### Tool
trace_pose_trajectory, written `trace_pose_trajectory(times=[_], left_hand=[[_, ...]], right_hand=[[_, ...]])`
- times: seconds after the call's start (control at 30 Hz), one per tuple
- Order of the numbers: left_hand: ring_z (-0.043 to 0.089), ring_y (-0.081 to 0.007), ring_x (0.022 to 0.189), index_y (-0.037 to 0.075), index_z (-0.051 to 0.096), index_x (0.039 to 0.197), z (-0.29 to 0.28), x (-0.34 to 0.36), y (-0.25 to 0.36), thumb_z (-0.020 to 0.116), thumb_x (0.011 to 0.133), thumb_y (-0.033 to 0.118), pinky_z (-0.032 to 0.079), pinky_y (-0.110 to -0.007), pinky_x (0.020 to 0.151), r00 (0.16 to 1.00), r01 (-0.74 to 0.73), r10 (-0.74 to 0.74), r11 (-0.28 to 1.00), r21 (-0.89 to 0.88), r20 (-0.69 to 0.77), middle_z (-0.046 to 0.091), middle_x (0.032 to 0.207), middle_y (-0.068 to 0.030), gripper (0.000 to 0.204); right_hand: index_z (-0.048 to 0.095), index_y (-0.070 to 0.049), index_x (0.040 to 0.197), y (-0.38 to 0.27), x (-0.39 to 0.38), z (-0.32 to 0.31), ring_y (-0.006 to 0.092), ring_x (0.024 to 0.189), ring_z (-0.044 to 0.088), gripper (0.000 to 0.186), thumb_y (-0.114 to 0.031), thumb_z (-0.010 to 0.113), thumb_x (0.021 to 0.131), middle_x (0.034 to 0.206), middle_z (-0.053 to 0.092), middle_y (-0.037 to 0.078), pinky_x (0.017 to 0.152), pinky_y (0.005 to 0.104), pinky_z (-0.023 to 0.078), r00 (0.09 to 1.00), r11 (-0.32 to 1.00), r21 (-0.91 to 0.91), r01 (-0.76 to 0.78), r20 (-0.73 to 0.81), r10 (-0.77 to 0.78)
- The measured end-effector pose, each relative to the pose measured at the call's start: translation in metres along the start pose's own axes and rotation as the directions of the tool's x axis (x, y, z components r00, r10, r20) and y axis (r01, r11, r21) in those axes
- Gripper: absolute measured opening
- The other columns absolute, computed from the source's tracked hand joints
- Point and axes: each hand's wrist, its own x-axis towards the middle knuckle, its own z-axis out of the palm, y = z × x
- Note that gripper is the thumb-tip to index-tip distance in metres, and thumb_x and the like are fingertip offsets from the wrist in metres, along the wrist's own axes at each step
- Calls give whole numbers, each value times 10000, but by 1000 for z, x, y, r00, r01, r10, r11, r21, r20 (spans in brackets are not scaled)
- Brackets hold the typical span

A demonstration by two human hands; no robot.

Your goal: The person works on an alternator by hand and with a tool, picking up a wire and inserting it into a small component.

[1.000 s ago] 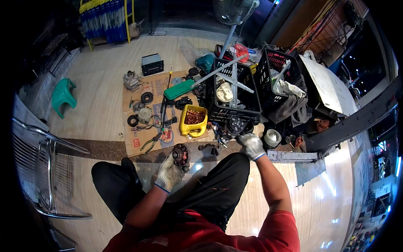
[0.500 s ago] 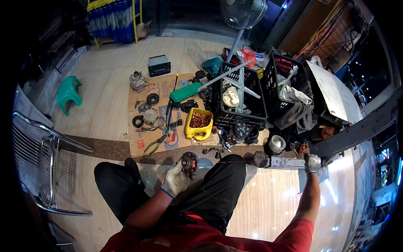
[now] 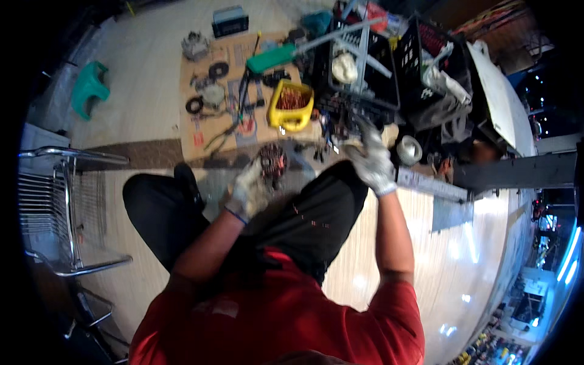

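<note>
In my gloved left hand (image 3: 246, 188) is a round motor stator (image 3: 274, 163) with reddish copper windings, held above the floor between my legs. The fingers close round its left side. My gloved right hand (image 3: 372, 161) is over my right knee, its fingers stretched forward and apart, slightly blurred, with nothing seen in it. Beyond the stator stands a cut-open yellow jug (image 3: 292, 120) holding scraps of copper wire (image 3: 293, 98). Small bits of copper wire lie on my dark trouser leg (image 3: 316, 222).
Pliers (image 3: 224, 135) and motor parts lie on flattened cardboard (image 3: 194, 121). Black crates (image 3: 389, 100) stand at the far right, near a white blower wheel (image 3: 409, 150) and a long metal bar (image 3: 429, 184). At left are a green stool (image 3: 91, 88) and a metal chair (image 3: 73, 213).
My right hand has come left from the far end of the metal bar to above my right knee, fingers now spread. My left hand still holds the stator. The whole view has tilted downward.
</note>
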Motion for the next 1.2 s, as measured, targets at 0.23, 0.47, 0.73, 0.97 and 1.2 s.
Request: trace_pose_trajectory(times=[0.23, 0.47, 0.73, 0.97, 1.2], left_hand=[[623, -226, 1082, 99, 473, 1360, 2, 0, -5, 462, 1031, 233, 552, -408, 840, 995, -95, 95, 995, 15, 31, 598, 1268, -93, 356], [646, -224, 1036, 77, 498, 1328, 17, -4, 3, 504, 1020, 213, 564, -394, 786, 979, -182, 179, 983, -21, -95, 619, 1235, -94, 337], [649, -216, 1020, 81, 510, 1318, 11, -1, 3, 514, 1018, 202, 553, -373, 743, 966, -225, 231, 973, 59, -119, 637, 1201, -87, 324], [613, -236, 1122, 81, 487, 1348, 9, -1, 2, 488, 1024, 231, 532, -430, 904, 984, -154, 150, 988, -34, -96, 588, 1288, -88, 357], [651, -208, 978, 75, 522, 1299, 16, -3, 5, 531, 1013, 217, 559, -381, 763, 970, -198, 199, 980, 20, -138, 641, 1162, -79, 319]], right_hand=[[353, -152, 1493, -56, 19, 78, 375, 1382, 374, 760, -242, 680, 812, 1494, 406, 180, 1141, 442, 325, 863, 987, 162, 15, 497, -94], [640, -63, 1201, -38, 15, 87, 322, 1055, 650, 351, -181, 628, 871, 1132, 677, 168, 906, 362, 516, 873, 981, 180, 68, 465, -146], [694, -119, 1029, -47, 13, 69, 302, 823, 679, 214, -264, 616, 893, 950, 708, 98, 693, 396, 549, 887, 938, -125, 325, 384, -256], [708, -119, 1001, -57, 17, 61, 305, 834, 686, 208, -273, 617, 895, 978, 713, 101, 692, 392, 559, 885, 964, -94, 248, 426, -186], [716, -60, 960, -67, 14, 55, 320, 761, 678, 159, -177, 657, 870, 881, 709, 133, 682, 384, 539, 896, 955, -24, 294, 355, -267]])
